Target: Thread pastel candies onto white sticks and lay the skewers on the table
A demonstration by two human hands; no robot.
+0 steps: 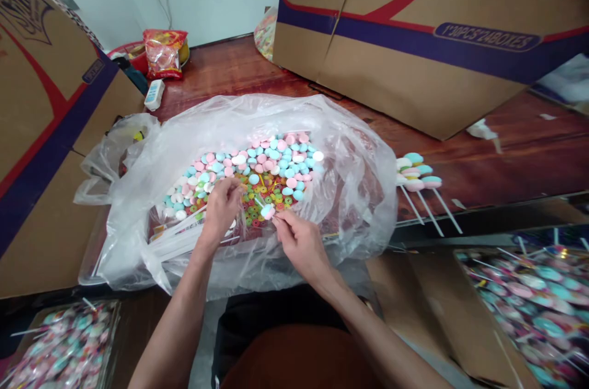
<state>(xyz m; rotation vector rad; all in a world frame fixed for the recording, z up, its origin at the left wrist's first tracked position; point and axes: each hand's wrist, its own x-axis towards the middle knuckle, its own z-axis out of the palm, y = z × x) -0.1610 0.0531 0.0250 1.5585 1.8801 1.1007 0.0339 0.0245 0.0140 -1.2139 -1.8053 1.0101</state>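
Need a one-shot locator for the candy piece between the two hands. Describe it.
Start at the big clear plastic bag in the middle of the wooden table, filled with pastel discs and small coloured rings. At its near edge the left hand and right hand almost meet. The piece is the pink-and-blue disc lifted at the right hand's fingers, above the pile.

Clear plastic bag (pixel 350 180) holding pastel pink, blue and white round candies (pixel 257 162) over small multicoloured rings (pixel 257 202). Reddish-brown wood-grain tabletop (pixel 506 143). Tan cardboard box (pixel 414 39) with purple band and red stripe. Red-and-yellow snack packet (pixel 163 53).
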